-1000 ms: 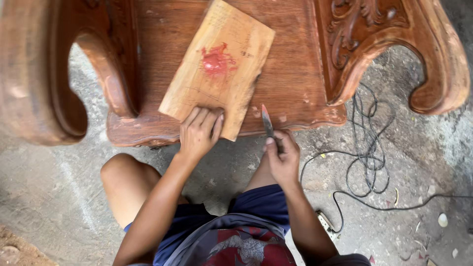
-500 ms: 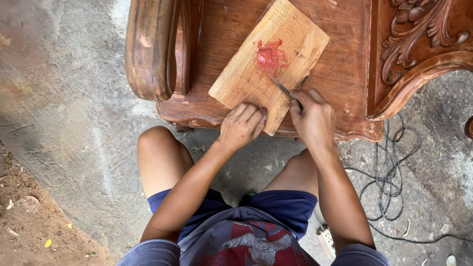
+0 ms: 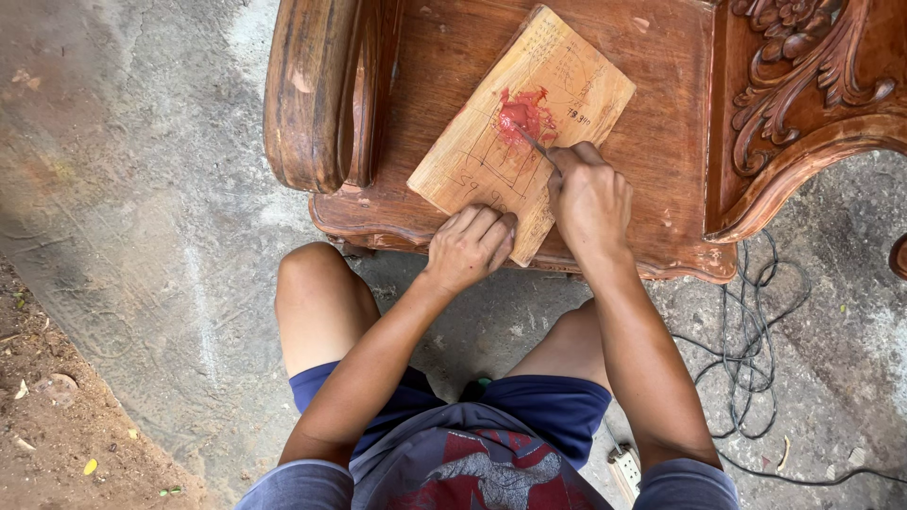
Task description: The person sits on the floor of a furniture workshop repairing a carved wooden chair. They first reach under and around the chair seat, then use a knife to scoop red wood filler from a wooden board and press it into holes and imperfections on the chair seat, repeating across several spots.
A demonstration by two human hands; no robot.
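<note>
Beneath the left hand (image 3: 470, 247), whose grip presses flat and holds nothing, the pale board (image 3: 522, 132) overhangs the carved chair seat (image 3: 661, 151); it could tip or slide. The right hand (image 3: 588, 196) pinches a thin blade (image 3: 531, 142) in red paste (image 3: 525, 113); open room lies rightward.

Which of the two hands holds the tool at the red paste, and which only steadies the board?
The right hand holds the thin blade, tip in the red paste. The left hand lies empty on the pale board's near edge.
</note>
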